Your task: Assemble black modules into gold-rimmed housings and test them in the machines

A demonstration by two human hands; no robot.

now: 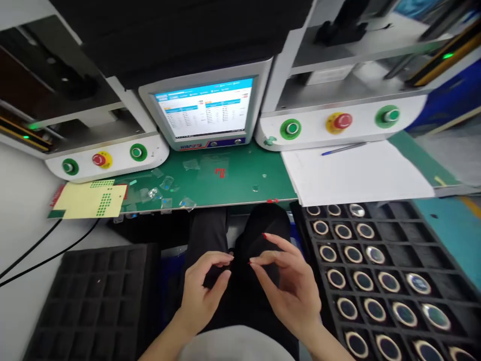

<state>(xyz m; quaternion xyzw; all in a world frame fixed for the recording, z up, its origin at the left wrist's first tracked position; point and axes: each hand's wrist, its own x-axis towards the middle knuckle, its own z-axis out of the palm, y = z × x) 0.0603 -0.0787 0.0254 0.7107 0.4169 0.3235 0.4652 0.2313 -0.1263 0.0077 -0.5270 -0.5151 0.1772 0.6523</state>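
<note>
A green surface is crossing the middle of the frame; a black compartment tray is filling the lower right. At bottom centre my left hand and right hand are curling, each holding thumb and fingertip close together; whether they are pinching anything I cannot tell. Gold-rimmed round discs are sitting in the tray's compartments.
</note>
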